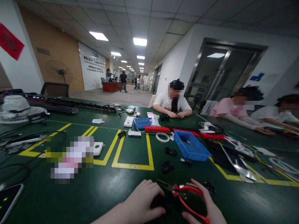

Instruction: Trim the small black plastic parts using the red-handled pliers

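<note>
My right hand (212, 207) holds red-handled pliers (186, 188) near the table's front edge. The two handles are spread, with a small metal spring between them. The metal jaws point left, toward my left hand (143, 202). That hand is curled over something dark, mostly hidden by the fingers and shadow, so its kind does not show. A bundled black cable (209, 186) lies just beyond my right fingers. Another black bundle (167, 166) sits farther out, ahead of the pliers.
Beyond the hands are a blue tray (196, 156), a smaller blue tray (142, 126), a white cable coil (163, 137) and a white power bank (98, 148). Yellow tape (133, 167) marks areas on the green table. Wires lie at both sides. A person (161, 104) sits opposite.
</note>
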Action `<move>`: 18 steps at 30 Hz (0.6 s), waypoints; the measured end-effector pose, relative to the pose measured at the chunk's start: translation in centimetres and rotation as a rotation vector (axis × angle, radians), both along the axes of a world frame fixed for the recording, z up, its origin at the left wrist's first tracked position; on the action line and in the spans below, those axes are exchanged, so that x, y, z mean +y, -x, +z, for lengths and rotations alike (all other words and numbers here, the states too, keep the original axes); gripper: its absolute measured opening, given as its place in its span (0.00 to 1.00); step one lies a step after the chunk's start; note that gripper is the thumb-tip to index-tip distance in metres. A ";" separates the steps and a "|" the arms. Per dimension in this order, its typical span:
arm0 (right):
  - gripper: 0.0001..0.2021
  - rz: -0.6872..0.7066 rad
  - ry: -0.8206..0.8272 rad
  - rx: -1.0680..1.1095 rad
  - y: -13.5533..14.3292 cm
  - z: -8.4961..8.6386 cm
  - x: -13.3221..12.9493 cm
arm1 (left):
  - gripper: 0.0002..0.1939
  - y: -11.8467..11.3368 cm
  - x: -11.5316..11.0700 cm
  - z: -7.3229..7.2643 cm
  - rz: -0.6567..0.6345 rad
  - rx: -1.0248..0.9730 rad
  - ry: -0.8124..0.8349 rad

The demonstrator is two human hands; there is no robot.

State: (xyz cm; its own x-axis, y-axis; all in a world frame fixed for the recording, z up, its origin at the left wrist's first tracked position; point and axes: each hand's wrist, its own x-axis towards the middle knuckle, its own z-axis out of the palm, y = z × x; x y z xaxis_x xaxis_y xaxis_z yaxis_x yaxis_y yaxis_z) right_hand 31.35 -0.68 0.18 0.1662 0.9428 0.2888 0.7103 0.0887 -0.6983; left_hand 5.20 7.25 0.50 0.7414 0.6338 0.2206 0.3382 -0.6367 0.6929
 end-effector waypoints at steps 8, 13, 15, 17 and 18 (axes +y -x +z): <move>0.38 0.083 0.166 -0.199 -1.0 0.4 0.8 | 0.14 0.3 -0.9 -0.1 0.001 0.020 -0.110; 0.34 0.107 0.079 -0.253 -0.3 0.0 0.9 | 0.08 0.9 -1.3 -0.2 -0.006 0.021 -0.202; 0.33 0.099 0.062 -0.286 0.0 -0.1 0.7 | 0.06 1.1 -1.4 -0.2 -0.004 0.016 -0.230; 0.32 0.072 0.037 -0.380 0.4 0.0 0.4 | 0.06 1.3 -1.4 -0.3 -0.001 0.005 -0.238; 0.32 0.058 0.029 -0.445 0.7 0.1 0.3 | 0.07 1.4 -1.3 -0.4 -0.001 -0.003 -0.241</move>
